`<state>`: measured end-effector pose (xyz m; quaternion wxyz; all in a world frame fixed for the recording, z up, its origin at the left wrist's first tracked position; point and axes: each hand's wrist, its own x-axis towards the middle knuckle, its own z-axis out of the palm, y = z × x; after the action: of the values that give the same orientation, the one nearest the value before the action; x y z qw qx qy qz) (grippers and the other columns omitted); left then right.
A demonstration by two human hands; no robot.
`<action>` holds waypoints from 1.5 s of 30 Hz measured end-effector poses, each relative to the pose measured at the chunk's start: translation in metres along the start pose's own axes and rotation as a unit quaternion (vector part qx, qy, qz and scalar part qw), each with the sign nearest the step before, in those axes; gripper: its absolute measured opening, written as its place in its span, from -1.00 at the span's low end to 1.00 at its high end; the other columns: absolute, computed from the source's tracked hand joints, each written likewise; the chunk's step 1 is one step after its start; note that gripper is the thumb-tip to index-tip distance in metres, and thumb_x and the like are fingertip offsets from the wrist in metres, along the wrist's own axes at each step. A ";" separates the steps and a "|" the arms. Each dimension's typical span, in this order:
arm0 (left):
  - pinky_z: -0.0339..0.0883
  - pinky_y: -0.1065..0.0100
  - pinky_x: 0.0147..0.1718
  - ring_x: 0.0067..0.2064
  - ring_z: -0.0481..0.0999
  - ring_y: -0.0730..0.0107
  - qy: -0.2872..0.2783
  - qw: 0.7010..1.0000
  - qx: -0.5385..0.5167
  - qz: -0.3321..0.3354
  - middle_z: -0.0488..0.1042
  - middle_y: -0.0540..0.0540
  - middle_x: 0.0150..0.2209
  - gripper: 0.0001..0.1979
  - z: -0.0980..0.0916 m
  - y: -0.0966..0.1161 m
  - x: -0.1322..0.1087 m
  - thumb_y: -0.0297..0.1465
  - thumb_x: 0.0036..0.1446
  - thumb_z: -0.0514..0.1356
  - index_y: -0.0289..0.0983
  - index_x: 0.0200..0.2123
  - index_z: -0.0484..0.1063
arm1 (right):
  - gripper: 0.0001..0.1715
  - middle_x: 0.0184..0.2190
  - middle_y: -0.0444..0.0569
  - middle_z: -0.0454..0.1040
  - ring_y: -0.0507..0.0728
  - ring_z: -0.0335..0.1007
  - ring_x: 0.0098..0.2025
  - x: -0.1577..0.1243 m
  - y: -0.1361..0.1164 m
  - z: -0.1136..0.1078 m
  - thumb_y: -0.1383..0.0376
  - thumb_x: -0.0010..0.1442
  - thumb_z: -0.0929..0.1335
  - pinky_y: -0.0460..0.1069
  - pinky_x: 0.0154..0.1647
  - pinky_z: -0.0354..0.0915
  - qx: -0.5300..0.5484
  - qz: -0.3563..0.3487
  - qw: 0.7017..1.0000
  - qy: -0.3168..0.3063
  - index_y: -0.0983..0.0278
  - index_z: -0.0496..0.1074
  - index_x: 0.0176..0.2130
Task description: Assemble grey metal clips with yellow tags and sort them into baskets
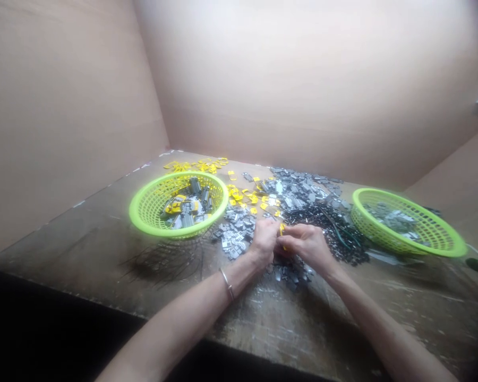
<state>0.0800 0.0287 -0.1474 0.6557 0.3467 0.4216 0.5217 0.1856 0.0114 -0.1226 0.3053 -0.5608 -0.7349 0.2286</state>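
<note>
Because we sit inside tall cardboard walls (302,79) at a worn wooden table (103,249), little that falls can go far, but the crowded surface invites mistakes. Two lime-green plastic baskets stand well apart: the left basket (179,175) holds mixed grey and yellow parts, the right basket (382,199) seemingly grey ones alone. Between them, loose grey parts (298,193), yellow tabs (195,165) and black bits (322,223) run together, so a careless wrist could blend the heaps. Our left hand (264,241) and right hand (305,245) meet just above the table, their fingers (290,232) closed on a small yellow tab (282,229), mostly hidden; too light a pinch could drop it among the rest
</note>
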 end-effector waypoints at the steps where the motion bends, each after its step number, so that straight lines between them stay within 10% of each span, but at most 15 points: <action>1: 0.01 0.53 -0.72 -0.70 0.14 0.64 0.001 1.000 -0.011 -0.013 0.13 0.08 -0.74 -0.81 0.001 0.001 -0.001 -0.37 -0.28 0.14 -0.36 -0.68 0.18 | -0.76 -0.65 -0.11 0.39 0.03 0.24 -0.56 -0.002 -0.002 0.003 0.23 -0.13 0.26 -0.12 -0.54 0.12 -0.037 -0.013 0.999 0.013 0.32 0.44 -0.56; 9: 0.11 0.52 -0.67 -0.63 0.27 0.58 0.038 0.999 -0.010 0.023 0.28 0.02 -0.66 -0.87 -0.007 -0.004 0.006 -0.50 -0.36 0.16 -0.37 -0.61 0.23 | -0.73 -0.47 -0.09 0.43 0.03 0.29 -0.48 -0.002 -0.008 -0.006 0.20 -0.04 0.22 -0.12 -0.47 0.14 -0.095 -0.054 0.994 -0.012 0.24 0.40 -0.35; 14: 0.02 0.53 -0.75 -0.69 0.24 0.57 -0.016 0.999 0.013 0.044 0.27 0.03 -0.70 -0.88 -0.010 0.012 0.006 -0.43 -0.25 0.11 -0.34 -0.53 0.26 | -0.55 -0.26 0.07 0.38 0.19 0.29 -0.27 0.016 0.035 -0.057 0.10 -0.01 0.19 -0.02 -0.44 0.17 -0.309 0.118 0.943 0.029 0.29 0.29 -0.17; 18: 0.08 0.51 -0.70 -0.68 0.27 0.57 -0.073 0.995 -0.021 0.059 0.30 0.01 -0.67 -0.90 -0.010 0.023 0.000 -0.45 -0.25 0.12 -0.36 -0.55 0.27 | -0.65 -0.29 0.11 0.37 0.25 0.28 -0.24 0.014 0.074 -0.077 0.16 0.00 0.18 0.03 -0.43 0.17 -0.413 0.183 0.891 -0.054 0.29 0.33 -0.27; 29: 0.10 0.50 -0.69 -0.68 0.27 0.58 -0.099 0.994 -0.024 0.042 0.30 0.01 -0.67 -0.86 -0.014 0.023 0.005 -0.45 -0.28 0.16 -0.39 -0.54 0.30 | -0.53 -0.26 0.13 0.37 0.25 0.27 -0.21 0.012 0.105 -0.084 0.06 -0.05 0.20 0.00 -0.45 0.16 -0.390 0.219 0.894 -0.026 0.28 0.31 -0.20; 39: 0.08 0.52 -0.70 -0.69 0.25 0.59 -0.112 0.993 0.006 0.023 0.30 -0.01 -0.68 -0.89 -0.014 0.022 0.006 -0.52 -0.29 0.14 -0.41 -0.55 0.29 | -0.55 -0.61 0.05 0.39 0.18 0.31 -0.51 0.006 0.093 -0.090 -0.03 -0.17 0.24 -0.03 -0.59 0.12 -0.228 0.301 0.925 0.045 0.33 0.33 -0.60; 45: 0.14 0.48 -0.66 -0.67 0.26 0.60 -0.149 0.989 0.007 0.018 0.30 0.02 -0.63 -0.72 -0.017 0.023 0.009 -0.51 -0.29 0.15 -0.37 -0.37 0.27 | -0.67 -0.27 0.05 0.41 0.17 0.28 -0.18 -0.016 0.061 -0.095 0.10 -0.13 0.30 -0.01 -0.29 0.24 0.217 0.205 0.953 0.044 0.31 0.37 -0.44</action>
<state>0.0563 0.0424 -0.1348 0.6990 0.4330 0.3165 0.4730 0.2968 0.0115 -0.0996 0.3979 -0.6291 -0.5225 0.4158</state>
